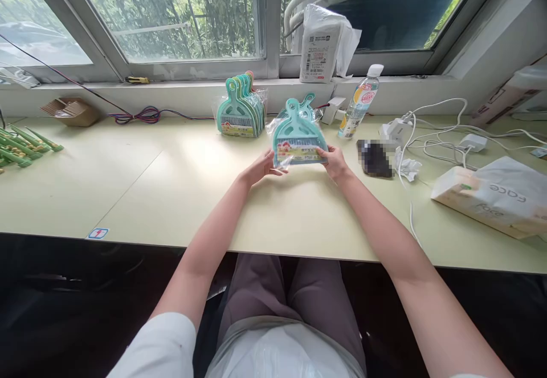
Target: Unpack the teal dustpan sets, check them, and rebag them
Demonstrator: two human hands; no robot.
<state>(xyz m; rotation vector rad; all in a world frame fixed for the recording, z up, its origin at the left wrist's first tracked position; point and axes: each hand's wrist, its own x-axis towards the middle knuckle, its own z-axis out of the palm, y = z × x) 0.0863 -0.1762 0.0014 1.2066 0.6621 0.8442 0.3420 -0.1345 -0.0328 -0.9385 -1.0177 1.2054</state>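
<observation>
A wrapped mini dustpan and brush set [299,133], turquoise with a printed label, stands upright above the table between my hands. My right hand [335,161] grips its lower right corner, thumb on the front. At the lower left edge, my left hand [260,167] holds the clear wrapper and side, with some fingers stretched out underneath. Another turquoise set [308,104] is partly hidden right behind it. To the left, several similar wrapped sets [241,110] stand in a row against the wall below the window.
A drink bottle [359,104] and a blurred dark object [376,158] are to the right, near white cables [440,133] and a tissue pack [491,195]. On the left lie a cardboard box [72,111], coiled wires [137,116] and green sticks [25,147].
</observation>
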